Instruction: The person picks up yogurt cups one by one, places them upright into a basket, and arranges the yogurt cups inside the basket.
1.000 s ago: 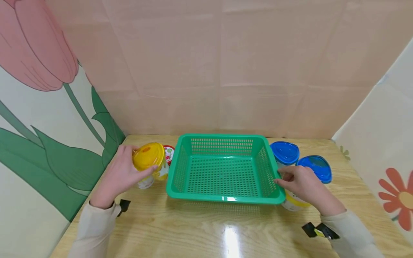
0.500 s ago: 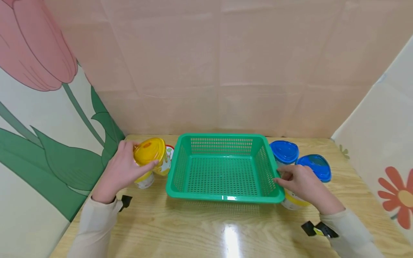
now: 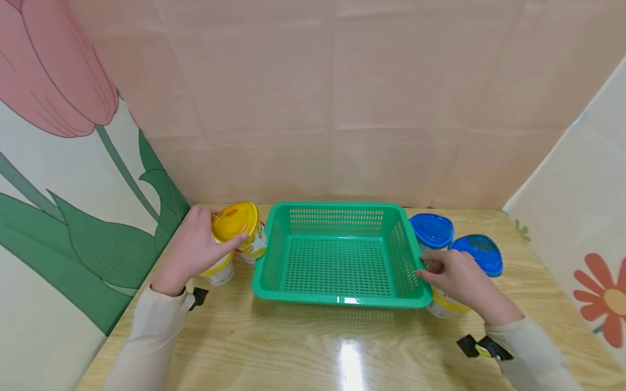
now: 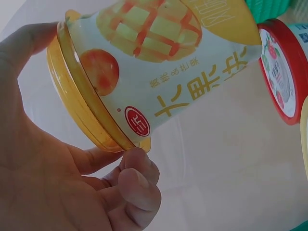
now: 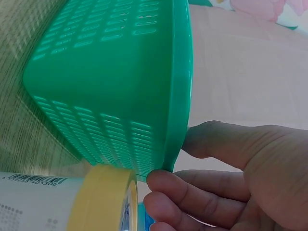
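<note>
My left hand grips a yogurt cup by its yellow lid, thumb on one side and fingers on the other. The cup is tilted, close beside the left end of the green plastic basket. Printed fruit and lettering show on its side in the left wrist view. A red-lidded cup is partly hidden behind it. Below my left hand stands another cup, its top hidden. My right hand pinches the basket's right rim between thumb and fingers.
Two blue-lidded cups stand right of the basket, against its end. Under my right hand is a cup with a yellow band. A wood-grain table lies beneath everything, with a pink-beige backdrop behind.
My left hand has carried the yellow-lidded cup slightly away from me and to the right, nearer the basket, covering most of the red-lidded cup. My right hand and the basket keep their places.
</note>
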Motion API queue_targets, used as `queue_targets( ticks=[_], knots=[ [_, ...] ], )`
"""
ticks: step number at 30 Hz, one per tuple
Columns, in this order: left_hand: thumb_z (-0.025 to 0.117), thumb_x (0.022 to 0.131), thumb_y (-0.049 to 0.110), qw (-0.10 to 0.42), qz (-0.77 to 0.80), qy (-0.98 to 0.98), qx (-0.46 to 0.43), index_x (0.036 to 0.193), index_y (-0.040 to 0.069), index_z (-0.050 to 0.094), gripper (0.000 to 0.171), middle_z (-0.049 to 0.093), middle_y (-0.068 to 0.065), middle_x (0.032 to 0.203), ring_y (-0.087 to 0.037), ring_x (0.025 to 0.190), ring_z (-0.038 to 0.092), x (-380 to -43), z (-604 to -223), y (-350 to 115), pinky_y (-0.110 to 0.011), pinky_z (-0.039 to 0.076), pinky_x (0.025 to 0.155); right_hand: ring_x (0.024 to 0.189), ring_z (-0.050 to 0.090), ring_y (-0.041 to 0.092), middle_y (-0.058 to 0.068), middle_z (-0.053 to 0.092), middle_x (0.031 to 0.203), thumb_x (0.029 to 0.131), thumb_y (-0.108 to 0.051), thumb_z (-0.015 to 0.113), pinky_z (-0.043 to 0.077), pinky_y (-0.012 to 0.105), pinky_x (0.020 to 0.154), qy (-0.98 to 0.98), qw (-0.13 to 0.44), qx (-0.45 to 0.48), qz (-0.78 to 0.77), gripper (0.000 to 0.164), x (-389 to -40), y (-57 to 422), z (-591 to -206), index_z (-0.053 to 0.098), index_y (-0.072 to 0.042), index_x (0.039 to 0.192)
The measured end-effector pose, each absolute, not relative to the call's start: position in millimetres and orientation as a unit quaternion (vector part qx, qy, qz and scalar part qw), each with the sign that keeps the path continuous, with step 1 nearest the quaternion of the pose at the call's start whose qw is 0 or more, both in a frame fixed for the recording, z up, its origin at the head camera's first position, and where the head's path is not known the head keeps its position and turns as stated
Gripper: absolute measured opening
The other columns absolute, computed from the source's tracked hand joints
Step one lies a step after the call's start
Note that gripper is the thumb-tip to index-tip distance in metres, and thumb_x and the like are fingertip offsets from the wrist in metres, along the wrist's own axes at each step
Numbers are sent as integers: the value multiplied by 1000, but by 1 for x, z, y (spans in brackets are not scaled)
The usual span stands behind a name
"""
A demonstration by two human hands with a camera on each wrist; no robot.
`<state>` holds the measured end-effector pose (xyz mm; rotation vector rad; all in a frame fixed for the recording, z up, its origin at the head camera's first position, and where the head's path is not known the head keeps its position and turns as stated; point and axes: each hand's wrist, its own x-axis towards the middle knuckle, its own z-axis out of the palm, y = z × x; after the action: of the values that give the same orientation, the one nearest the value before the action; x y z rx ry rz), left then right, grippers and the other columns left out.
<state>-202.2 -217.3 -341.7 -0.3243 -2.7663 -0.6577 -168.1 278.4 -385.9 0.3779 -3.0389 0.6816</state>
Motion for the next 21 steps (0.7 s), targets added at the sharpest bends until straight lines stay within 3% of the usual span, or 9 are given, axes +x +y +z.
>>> queue_targets(
  ticks=[8,21],
  knots=[
    [67,87,61,110,-261,-951,-121,139,0,39,85,41,-19,130,-33,110,45,-209,-343,-211,-51,46,92,66,56,12,-3,66,77,88,-18,76,48,26,56,-968,-8,113,222,41,-168,278,-387,67,9,119],
    [61,87,70,102,-248,-956,-118,138,-1,39,90,42,-17,126,-32,99,50,-213,-339,-200,-47,51,84,69,56,13,-2,66,79,89,-19,75,49,26,56,-969,-20,107,224,43,-168,278,-384,66,8,121]
  ],
)
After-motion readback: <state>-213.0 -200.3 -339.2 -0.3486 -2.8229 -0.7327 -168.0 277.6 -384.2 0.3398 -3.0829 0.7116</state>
